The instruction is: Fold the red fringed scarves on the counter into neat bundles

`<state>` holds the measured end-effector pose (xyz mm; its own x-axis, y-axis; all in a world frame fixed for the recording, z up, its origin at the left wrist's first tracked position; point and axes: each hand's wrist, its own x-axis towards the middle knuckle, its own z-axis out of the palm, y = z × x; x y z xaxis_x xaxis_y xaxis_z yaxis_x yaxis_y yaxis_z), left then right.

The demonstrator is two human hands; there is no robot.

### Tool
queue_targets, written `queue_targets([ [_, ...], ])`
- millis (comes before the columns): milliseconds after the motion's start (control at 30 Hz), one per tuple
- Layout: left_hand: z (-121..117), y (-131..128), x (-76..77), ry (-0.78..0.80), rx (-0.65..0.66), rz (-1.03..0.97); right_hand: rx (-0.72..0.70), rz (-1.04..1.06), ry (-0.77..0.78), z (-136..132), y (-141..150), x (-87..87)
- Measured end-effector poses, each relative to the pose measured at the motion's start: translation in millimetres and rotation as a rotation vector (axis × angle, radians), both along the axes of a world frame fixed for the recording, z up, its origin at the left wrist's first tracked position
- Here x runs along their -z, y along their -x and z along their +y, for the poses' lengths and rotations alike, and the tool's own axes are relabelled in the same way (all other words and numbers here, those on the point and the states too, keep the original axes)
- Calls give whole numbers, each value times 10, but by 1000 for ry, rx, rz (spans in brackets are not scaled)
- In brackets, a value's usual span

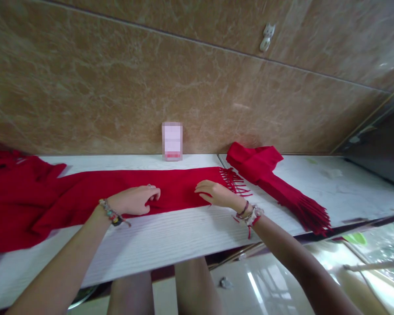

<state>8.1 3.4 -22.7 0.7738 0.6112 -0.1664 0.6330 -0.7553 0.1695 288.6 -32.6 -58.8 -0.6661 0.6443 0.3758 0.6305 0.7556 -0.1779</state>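
Note:
A long red scarf [179, 188] lies stretched sideways on a white wood-grain counter, its fringe at the right end. My left hand [136, 200] rests on the scarf's middle stretch, fingers loosely bent and the thumb apart from them; no cloth shows gripped. Near the fringed end, my right hand [213, 192] touches the scarf with its fingers extended and nothing held. To the right, a second red scarf [262, 168] lies folded, its fringe hanging toward the counter's front edge. Bunched red cloth [13, 197] spreads over the left end.
A small blurred box [172, 141] stands against the brown marbled tile wall [118, 87]. A white cat-shaped hook [267, 37] is on the wall. The white counter [170, 236] ends just in front of my legs. A dark appliance [381, 135] is at the right.

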Motion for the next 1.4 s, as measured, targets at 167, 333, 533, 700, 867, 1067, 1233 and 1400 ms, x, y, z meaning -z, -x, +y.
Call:
queue_targets([
  [167, 19, 18, 22, 28, -20, 24, -15, 8, 43, 35, 86, 179],
  [333, 25, 104, -26, 77, 9, -35, -7, 102, 135, 26, 28, 188],
  [533, -109, 222, -197, 9, 52, -127, -88, 123, 221, 25, -8, 95],
  [700, -211, 212, -36, 17, 78, -13, -142, 128, 232, 59, -49, 111],
  [867, -206, 245, 91, 32, 36, -79, -174, 206, 203, 89, -54, 138],
  [1067, -181, 257, 14, 34, 6, -114, -185, 333, 248, 53, -86, 80],
  [1233, -207, 234, -10, 33, 3, -25, -254, 243, 317, 68, -144, 94],
  [1400, -235, 258, -24, 0, 24, 7, -271, 198, 323, 89, -161, 97],
])
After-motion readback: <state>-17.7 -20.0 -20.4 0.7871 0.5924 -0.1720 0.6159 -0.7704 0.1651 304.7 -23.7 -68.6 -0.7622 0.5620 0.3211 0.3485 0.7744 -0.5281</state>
